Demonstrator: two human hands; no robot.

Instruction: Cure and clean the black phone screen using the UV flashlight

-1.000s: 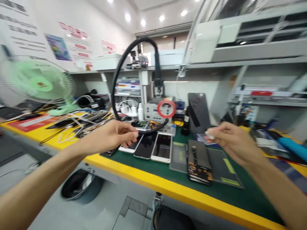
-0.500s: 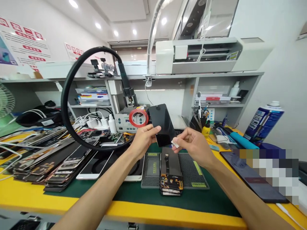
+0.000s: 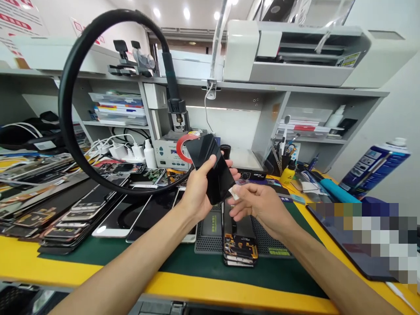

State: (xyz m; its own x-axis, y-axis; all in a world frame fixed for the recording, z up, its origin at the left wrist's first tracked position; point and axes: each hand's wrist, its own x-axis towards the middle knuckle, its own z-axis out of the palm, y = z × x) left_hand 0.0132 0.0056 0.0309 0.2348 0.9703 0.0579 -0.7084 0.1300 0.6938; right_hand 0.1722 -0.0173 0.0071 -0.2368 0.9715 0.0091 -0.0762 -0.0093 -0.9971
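A black phone screen (image 3: 215,175) tilts above the bench, with its glossy face toward me. My left hand (image 3: 199,186) is closed around it, thumb on the face and fingertips showing past the right edge. At its lower right corner, my right hand (image 3: 259,203) pinches a small white piece (image 3: 234,192), perhaps a tab or wipe. That piece touches or nearly touches the corner. Underneath lies a stack of phone screens (image 3: 241,245) with orange flex cables, resting on a grey perforated mat (image 3: 210,245).
Piled phone screens (image 3: 82,210) cover the left bench. A thick black hose (image 3: 65,100) loops in front of the shelf. Behind the screen stands a red tape roll (image 3: 183,148). On the right are a yellow bottle (image 3: 288,173), a blue spray can (image 3: 374,166) and a large dark tablet (image 3: 344,245).
My left hand has shifted from pinching the screen's edge to wrapping around it. The screen tilts more to the left. My view has moved closer and lower.
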